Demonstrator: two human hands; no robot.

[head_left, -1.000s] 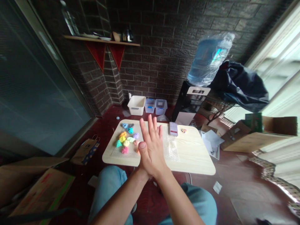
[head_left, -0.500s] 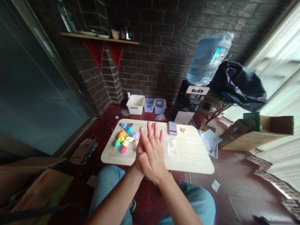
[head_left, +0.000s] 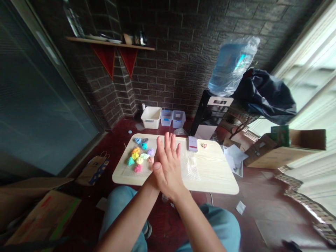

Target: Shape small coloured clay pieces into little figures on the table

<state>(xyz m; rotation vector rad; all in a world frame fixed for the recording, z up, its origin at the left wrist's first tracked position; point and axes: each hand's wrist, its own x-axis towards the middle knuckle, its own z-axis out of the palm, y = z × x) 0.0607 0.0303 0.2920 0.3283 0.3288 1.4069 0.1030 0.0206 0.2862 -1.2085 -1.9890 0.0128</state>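
My right hand (head_left: 169, 171) lies palm-down over my left hand (head_left: 154, 178), above the front middle of the table. Its fingers are stretched out and slightly apart, with the thumb along the near side. My left hand is flat beneath it and mostly covered. Whatever may be between the palms is hidden. Left of the hands, several soft lumps that look like modelling clay rest on a clear sheet, among them a pink lump (head_left: 138, 168), a yellow lump (head_left: 135, 155), a green lump (head_left: 130, 161) and a purple lump (head_left: 150, 152).
The pale table (head_left: 217, 175) also carries a phone (head_left: 192, 144), a small multicoloured lump (head_left: 204, 145) and bubble wrap (head_left: 191, 168). Behind it are a white bin (head_left: 151, 118), two clear bins and a water dispenser (head_left: 212, 113). Cardboard boxes (head_left: 286, 152) stand at both sides.
The hands stay pressed together, with the upper one shifted slightly against the lower. The whole view has moved a little; nothing on the table has changed place.
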